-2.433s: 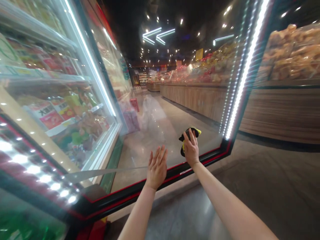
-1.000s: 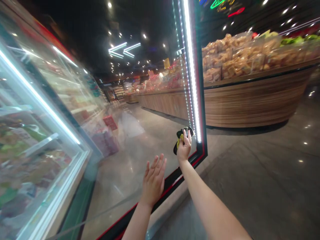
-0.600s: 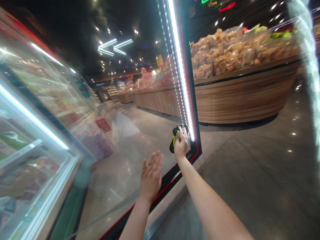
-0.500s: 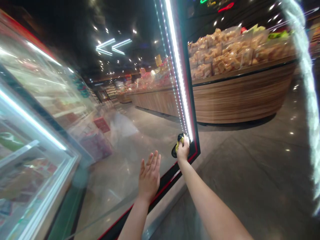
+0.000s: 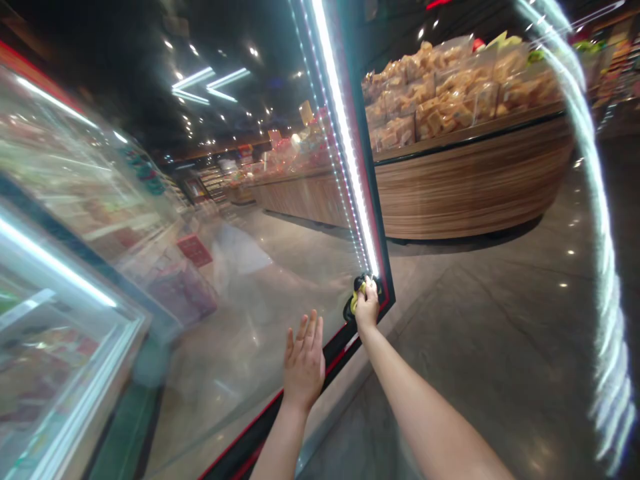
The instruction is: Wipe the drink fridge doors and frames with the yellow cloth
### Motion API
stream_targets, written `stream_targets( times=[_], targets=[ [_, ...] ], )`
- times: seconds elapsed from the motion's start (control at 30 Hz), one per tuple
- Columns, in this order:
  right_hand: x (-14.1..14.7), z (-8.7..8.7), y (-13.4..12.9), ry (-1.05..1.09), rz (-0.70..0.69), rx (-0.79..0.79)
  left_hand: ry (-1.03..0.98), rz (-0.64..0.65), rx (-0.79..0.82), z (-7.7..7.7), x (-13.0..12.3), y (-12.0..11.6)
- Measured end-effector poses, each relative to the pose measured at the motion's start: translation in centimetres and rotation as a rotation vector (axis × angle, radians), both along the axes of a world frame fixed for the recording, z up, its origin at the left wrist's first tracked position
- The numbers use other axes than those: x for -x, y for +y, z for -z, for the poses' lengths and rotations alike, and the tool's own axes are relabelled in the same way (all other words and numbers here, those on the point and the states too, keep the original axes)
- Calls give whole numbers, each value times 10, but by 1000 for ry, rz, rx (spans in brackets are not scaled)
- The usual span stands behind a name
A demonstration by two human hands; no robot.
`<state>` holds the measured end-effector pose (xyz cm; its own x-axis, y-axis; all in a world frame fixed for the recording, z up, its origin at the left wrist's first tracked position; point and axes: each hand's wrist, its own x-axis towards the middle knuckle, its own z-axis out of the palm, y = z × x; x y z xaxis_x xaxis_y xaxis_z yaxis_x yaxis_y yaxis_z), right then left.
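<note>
A large glass door [image 5: 240,293] stands open at a slant, with a black and red frame [image 5: 373,220] and a bright light strip along its upright edge. My left hand [image 5: 304,363] lies flat with fingers spread against the glass near the lower frame. At the door's lower corner, my right hand [image 5: 367,303] is closed around a small black and yellow tool [image 5: 354,303]. The tool touches the glass beside the light strip; its far side is hidden by my fingers.
A lit freezer cabinet [image 5: 65,373] with packaged goods is at the left. Behind the door, a wood-panelled display [image 5: 470,180] holds bagged snacks. A blurred whitish cord [image 5: 600,220] hangs at the right. Grey floor [image 5: 480,347] shows below.
The view has shifted slightly, so the door and display appear further left. My left hand sits a little lower and further right in view. My right hand still holds the tool at the corner.
</note>
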<state>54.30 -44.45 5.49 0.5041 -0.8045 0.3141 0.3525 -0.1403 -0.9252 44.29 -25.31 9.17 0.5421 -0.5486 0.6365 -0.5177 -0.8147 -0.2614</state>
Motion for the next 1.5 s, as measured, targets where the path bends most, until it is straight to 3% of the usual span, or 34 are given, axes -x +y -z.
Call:
stream_targets(
  times=[0.2, 0.27, 0.43, 0.53, 0.63, 0.83, 0.9, 1.07, 1.27, 1.5],
  targets=[
    [-6, -13, -1, -68, -51, 125, -15, 27, 1, 15, -2, -4],
    [-4, -2, -2, -42, -56, 128, -6, 35, -7, 18, -2, -4],
    [3, 45, -3, 78, -28, 41, 44, 9, -26, 22, 6, 4],
    [1, 56, -2, 122, -15, 11, 65, -11, -42, 25, 16, 15],
    [5, 52, 19, 141, 0, 5, 61, -41, -50, 27, 26, 31],
    [44, 45, 103, 83, -101, 182, 26, -101, -42, 31, 49, 62],
    [48, 43, 103, 68, -124, 214, 19, -118, -42, 31, 57, 72],
    [38, 41, 75, 144, -50, 56, 26, -139, -70, 28, 79, 103],
    [64, 62, 135, 139, -123, 141, 23, -181, -52, 30, 96, 141],
    [55, 52, 121, 72, -52, 208, 12, -169, -46, 29, 115, 176]
  ],
)
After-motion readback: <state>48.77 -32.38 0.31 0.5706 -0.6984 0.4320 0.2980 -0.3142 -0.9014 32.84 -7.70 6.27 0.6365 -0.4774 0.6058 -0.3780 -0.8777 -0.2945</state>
